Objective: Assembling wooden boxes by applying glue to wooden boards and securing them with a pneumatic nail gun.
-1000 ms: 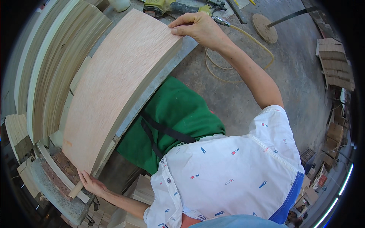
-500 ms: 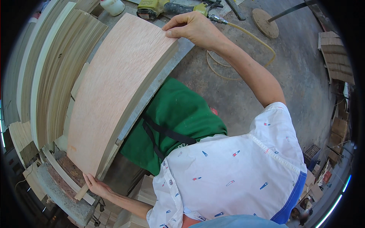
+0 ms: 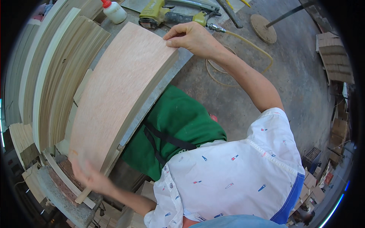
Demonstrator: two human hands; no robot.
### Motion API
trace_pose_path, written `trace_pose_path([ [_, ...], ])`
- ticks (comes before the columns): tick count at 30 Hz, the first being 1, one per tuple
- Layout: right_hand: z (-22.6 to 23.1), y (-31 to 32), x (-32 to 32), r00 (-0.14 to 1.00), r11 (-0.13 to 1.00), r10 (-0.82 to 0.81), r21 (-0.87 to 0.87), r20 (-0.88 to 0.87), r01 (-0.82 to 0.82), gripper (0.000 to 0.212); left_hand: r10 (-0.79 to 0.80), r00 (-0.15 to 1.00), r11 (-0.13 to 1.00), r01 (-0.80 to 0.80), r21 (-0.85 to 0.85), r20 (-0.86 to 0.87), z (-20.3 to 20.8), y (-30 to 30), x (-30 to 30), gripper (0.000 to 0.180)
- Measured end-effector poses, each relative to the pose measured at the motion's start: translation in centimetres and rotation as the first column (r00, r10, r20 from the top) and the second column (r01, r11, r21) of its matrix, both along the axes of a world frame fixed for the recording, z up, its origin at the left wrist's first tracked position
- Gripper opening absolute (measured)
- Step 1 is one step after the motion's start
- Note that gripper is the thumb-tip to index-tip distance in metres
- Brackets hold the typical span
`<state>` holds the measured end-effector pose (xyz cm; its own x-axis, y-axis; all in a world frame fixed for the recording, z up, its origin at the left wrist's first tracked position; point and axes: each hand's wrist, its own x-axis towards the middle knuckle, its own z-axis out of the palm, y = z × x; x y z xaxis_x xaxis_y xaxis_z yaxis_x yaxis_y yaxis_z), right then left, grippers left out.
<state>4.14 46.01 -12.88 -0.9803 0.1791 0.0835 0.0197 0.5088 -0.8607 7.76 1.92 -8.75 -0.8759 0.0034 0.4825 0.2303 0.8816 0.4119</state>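
Observation:
A curved plywood panel [image 3: 116,81], pale pinkish with a smooth face, lies lengthwise in front of me. Its thick curved side edge faces my lap. At the far end my right hand [image 3: 192,38] pinches the panel's corner between thumb and fingers. My left hand [image 3: 91,176] is at the near lower end, over or just beside the panel's edge. Motion smears its fingers, so its grip and contact cannot be made out. Under the panel, part of a grey work surface [image 3: 140,110] shows along its side.
Stacked curved wooden strips [image 3: 57,79] stand left of the panel. A yellow-green nail gun [image 3: 171,17] with an air hose [image 3: 262,41] lies beyond it, near a white glue bottle [image 3: 115,13]. A grey block-like support [image 3: 68,203] carries a thin strip at lower left.
My left hand has lifted off the panel's lower corner and moved slightly up and left, blurring. My right hand keeps its pinch. The whole view has shifted slightly.

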Motion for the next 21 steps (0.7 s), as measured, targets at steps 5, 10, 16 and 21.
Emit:
trace_pose_path([
  [5, 0.8, -0.2, -0.2, 1.0, 0.999, -0.002, -0.045, 0.01, 0.003, 0.022, -0.685, 0.72, 0.722, 0.692, -0.027, 0.111, -1.0, 18.4, -3.5, 0.041],
  [10, 1.0, -0.3, 0.0, 0.997, 0.991, 0.002, -0.13, 0.072, 0.007, 0.021, -0.768, 0.637, 0.634, 0.771, -0.06, 0.06, -1.5, 24.4, -5.6, 0.039],
  [16, -0.3, 2.9, -3.0, 0.992, 0.997, -0.068, -0.015, 0.109, 0.07, 0.022, -0.761, 0.649, 0.642, 0.755, -0.138, 0.01, -3.1, 24.2, -6.2, 0.033],
  [21, -3.6, 4.4, -9.1, 0.916, 0.617, -0.029, 0.714, -0.4, 0.332, 0.036, -0.751, 0.66, 0.652, 0.743, -0.15, 0.0, -3.6, 24.0, -6.1, 0.032],
])
